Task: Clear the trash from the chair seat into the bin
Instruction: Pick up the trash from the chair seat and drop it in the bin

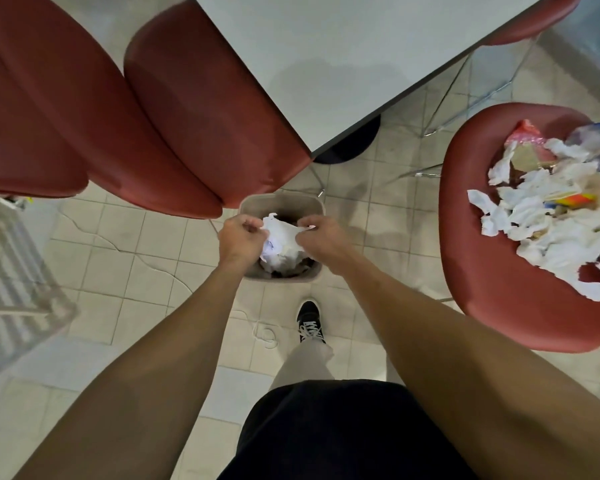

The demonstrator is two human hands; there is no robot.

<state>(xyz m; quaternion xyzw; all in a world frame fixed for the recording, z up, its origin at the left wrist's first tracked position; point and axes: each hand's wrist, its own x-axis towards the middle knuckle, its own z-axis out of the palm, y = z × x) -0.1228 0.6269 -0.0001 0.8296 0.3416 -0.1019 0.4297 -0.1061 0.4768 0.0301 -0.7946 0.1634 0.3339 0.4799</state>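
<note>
Hands over the bin: we hold a crumpled white paper wad directly above the small beige plastic bin on the tiled floor. Left hand and right hand each pinch an upper edge, fingers curled tight on the paper, wad stretched side to side btwn them w/ its bulk hanging down into the bin mouth. Drop is straight down; both hands equally near. Rest of the trash, white tissue scraps and coloured wrappers, lies on the red padded chair seat to our right, well apart. No legible writing or brands.
</note>
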